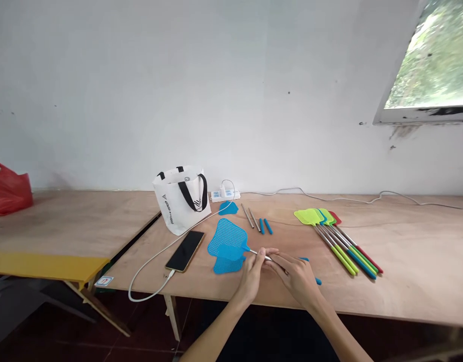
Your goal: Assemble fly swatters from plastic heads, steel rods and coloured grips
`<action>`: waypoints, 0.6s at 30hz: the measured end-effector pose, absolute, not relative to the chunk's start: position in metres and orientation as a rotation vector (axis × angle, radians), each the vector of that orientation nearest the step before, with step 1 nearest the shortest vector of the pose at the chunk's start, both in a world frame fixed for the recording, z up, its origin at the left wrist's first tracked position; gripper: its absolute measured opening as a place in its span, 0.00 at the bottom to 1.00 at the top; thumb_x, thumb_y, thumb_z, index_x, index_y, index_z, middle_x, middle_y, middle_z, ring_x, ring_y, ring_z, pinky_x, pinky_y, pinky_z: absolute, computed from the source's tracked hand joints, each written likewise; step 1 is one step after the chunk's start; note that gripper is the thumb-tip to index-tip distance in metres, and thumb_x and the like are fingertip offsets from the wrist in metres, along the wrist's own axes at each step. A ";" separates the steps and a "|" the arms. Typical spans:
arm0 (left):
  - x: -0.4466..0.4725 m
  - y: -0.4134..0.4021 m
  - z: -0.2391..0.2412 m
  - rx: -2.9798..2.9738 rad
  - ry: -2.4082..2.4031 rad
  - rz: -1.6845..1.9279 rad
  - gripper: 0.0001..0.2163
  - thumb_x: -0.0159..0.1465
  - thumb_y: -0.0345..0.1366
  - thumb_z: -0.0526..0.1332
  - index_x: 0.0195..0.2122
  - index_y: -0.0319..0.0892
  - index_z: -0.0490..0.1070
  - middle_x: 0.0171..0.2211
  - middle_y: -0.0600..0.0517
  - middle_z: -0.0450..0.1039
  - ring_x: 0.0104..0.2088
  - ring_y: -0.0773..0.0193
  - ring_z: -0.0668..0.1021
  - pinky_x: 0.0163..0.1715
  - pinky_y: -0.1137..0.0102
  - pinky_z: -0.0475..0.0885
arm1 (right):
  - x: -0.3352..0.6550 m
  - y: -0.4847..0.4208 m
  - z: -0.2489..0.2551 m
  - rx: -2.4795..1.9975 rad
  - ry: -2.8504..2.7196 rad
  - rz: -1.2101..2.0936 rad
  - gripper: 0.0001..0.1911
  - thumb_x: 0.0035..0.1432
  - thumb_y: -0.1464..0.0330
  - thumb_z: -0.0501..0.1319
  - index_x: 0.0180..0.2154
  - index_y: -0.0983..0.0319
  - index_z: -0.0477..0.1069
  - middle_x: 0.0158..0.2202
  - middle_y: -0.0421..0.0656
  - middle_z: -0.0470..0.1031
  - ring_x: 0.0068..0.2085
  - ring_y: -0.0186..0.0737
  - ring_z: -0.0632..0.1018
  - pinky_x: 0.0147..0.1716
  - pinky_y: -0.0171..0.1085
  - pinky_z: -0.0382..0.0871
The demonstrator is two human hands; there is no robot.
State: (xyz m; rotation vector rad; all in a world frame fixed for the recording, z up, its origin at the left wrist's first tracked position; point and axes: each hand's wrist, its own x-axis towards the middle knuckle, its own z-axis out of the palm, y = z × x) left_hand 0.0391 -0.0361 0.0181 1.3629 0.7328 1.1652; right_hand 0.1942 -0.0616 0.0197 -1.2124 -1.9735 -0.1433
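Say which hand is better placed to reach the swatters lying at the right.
Probably the right hand: it is nearer those swatters, while the left hand is beside the blue mesh heads.

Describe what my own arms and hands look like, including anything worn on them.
Your left hand and right hand have no gloves. Your left forearm and right forearm are uncovered: no sleeve, watch or bracelet shows. No ring is visible either, though some fingers are partly hidden.
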 end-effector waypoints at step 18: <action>0.027 -0.018 0.003 1.497 0.701 0.454 0.29 0.65 0.62 0.59 0.45 0.37 0.78 0.40 0.38 0.82 0.27 0.62 0.80 0.24 0.71 0.74 | 0.241 -0.016 -0.024 -1.503 -1.927 -0.385 0.16 0.71 0.68 0.51 0.46 0.56 0.77 0.47 0.47 0.78 0.47 0.48 0.75 0.51 0.49 0.64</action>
